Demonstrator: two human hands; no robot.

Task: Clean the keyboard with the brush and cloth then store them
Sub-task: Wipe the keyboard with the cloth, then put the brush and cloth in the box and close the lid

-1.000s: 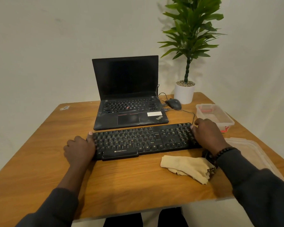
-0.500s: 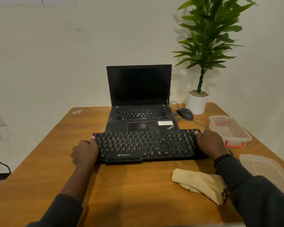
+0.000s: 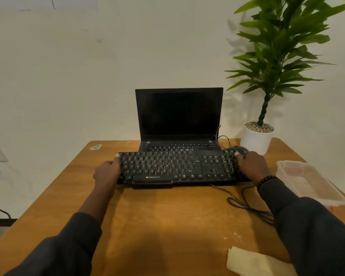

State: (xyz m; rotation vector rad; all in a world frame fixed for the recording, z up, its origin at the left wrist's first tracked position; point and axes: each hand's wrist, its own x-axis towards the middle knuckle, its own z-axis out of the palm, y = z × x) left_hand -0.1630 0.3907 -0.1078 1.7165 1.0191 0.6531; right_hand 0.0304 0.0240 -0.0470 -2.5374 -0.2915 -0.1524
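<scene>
Each hand has a grip on one end of the black keyboard [image 3: 179, 168]: the left hand [image 3: 107, 172] curls round its left edge with the thumb lying along the top corner, and the right hand [image 3: 251, 166] wraps the right edge beside the number pad, thumb on the upper corner, a dark bead bracelet [image 3: 265, 181] at the wrist. The keyboard sits near the middle of the wooden tabletop [image 3: 163, 220], its far edge overlapping the front of the open laptop [image 3: 179, 116], whose screen is dark; whether the keyboard is lifted or resting on the laptop's base cannot be told. Its thin cable [image 3: 245, 204] trails from the near edge and loops across the wood toward the right sleeve. The pale yellow cloth [image 3: 253, 262] lies crumpled at the near right of the tabletop, well apart from the keyboard and partly covered by the right forearm. A clear plastic container [image 3: 309, 182] with a reddish item inside stands at the right edge, near the right hand. A dark mouse [image 3: 238, 150] lies just behind the right hand, beside a white pot holding a green plant [image 3: 257, 136]. A small white sticker [image 3: 96, 147] marks the far left corner of the wood.
</scene>
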